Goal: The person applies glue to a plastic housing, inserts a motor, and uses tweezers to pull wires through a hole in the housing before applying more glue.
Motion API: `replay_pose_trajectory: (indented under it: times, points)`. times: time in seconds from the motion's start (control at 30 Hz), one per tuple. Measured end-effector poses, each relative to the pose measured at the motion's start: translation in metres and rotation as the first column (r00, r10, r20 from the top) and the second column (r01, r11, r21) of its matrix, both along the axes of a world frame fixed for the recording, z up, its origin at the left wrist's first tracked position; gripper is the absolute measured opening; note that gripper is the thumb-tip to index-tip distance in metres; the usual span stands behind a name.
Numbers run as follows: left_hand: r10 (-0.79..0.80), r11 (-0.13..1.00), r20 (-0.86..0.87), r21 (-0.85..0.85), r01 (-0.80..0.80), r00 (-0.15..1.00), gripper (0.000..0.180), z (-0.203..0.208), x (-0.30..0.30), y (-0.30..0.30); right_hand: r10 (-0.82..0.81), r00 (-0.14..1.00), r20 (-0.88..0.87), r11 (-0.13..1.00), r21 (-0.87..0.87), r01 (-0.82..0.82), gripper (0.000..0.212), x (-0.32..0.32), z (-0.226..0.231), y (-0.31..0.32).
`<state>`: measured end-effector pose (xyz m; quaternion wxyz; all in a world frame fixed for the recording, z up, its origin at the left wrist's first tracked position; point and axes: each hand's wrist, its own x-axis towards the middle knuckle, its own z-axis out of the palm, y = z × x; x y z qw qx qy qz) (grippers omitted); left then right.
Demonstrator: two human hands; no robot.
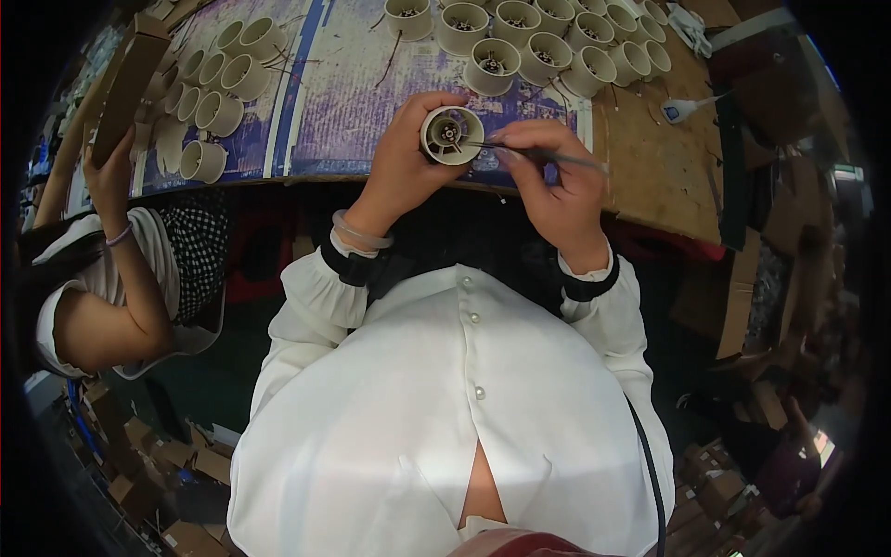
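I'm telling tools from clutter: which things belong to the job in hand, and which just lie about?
Job:
cream cup in left hand
slim tool in right hand
similar cups, probably

Apparently lying about:
white bottle
crumpled white material

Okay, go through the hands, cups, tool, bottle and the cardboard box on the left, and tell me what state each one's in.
Left hand: wrapped around a cup
Right hand: pinching a thin tool
Held cup: open-mouthed, part inside
Thin tool: gripped, tip at the held cup
Back cups: open-mouthed, parts inside
Left-side cups: open-mouthed
White bottle: spout pointing right; whether upright, unclear
Cardboard box: another person's hand at its lower end
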<state>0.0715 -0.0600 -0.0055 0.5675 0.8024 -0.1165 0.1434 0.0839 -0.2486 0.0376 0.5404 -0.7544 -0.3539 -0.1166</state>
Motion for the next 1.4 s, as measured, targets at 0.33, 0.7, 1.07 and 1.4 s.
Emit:
replay_pose_trajectory:
  times: [0.33,0.7,1.07,1.4]
  points:
    - [-0.003,0.988,-0.067,-0.151,-0.008,0.998,0.056,0.000,0.000,0.000,-0.109,0.994,0.028,0.994,0.016,0.108,0.019,0.007,-0.005,0.016]
    - [-0.028,0.984,-0.098,-0.175,0.010,0.995,0.056,0.002,0.000,0.001,-0.082,0.996,0.028,0.995,0.053,0.080,0.018,0.012,-0.009,0.018]
    - [-0.008,0.997,-0.040,-0.071,0.005,0.999,0.055,-0.005,0.001,0.002,-0.144,0.987,0.070,0.989,-0.014,0.145,0.014,0.005,-0.006,0.022]
    - [0.010,1.000,-0.037,-0.013,-0.011,0.999,0.053,-0.005,0.002,0.003,-0.127,0.981,0.145,0.992,0.003,0.127,0.016,0.004,-0.004,0.023]
